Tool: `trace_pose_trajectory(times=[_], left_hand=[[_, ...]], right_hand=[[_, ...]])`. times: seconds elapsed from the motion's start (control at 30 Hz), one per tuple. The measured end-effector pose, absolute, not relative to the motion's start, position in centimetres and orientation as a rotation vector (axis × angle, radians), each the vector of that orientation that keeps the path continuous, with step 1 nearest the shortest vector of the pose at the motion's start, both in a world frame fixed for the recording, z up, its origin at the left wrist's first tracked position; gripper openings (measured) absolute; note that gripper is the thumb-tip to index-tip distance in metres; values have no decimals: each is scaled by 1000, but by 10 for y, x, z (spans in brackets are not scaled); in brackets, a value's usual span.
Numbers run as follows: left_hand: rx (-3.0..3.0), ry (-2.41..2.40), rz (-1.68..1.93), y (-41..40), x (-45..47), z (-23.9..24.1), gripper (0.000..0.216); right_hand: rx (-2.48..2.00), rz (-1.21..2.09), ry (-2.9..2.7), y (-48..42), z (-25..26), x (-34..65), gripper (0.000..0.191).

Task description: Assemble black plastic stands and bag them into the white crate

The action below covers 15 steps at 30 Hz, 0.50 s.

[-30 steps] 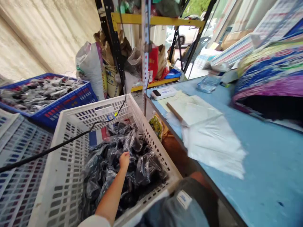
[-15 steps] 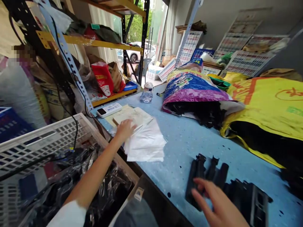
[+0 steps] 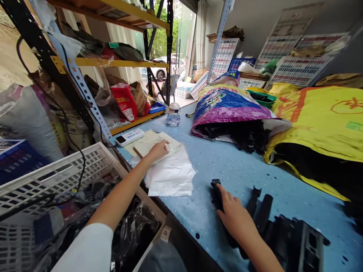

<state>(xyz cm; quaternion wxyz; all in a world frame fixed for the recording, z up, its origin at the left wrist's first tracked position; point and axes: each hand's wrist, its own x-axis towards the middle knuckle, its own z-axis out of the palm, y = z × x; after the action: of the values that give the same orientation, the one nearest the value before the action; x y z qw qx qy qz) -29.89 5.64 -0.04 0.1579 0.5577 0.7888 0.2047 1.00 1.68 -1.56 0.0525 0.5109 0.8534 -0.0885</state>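
My left hand (image 3: pixel 157 150) rests on a stack of clear plastic bags (image 3: pixel 171 173) that lies on the blue table (image 3: pixel 235 166), fingers curled at the stack's far edge by a flat board (image 3: pixel 154 143). Whether it grips a bag I cannot tell. My right hand (image 3: pixel 233 214) is closed over a long black plastic part (image 3: pixel 217 195) near the table's front edge. More black plastic parts (image 3: pixel 286 230) lie just to the right of it.
A white crate (image 3: pixel 56 177) with black bagged items stands at the left below the table. A purple and blue sack (image 3: pixel 227 105) and a yellow sack (image 3: pixel 320 121) spill black parts at the back. A water bottle (image 3: pixel 173 114) and white device (image 3: pixel 129 137) sit beyond the bags.
My left arm left the white crate and went to the bag stack on the table. My right hand came in and closed over a black part.
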Motion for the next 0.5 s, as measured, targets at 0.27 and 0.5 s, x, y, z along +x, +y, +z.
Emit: trace_pose_trajectory(times=[0.27, 0.5], left_hand=[[1731, 2318, 668, 5, -281, -19, 65], [1658, 2495, 626, 9, -273, -31, 17]], right_hand=[[1633, -698, 2602, 24, -31, 11, 65], [1485, -741, 2574, 21, -27, 15, 56]])
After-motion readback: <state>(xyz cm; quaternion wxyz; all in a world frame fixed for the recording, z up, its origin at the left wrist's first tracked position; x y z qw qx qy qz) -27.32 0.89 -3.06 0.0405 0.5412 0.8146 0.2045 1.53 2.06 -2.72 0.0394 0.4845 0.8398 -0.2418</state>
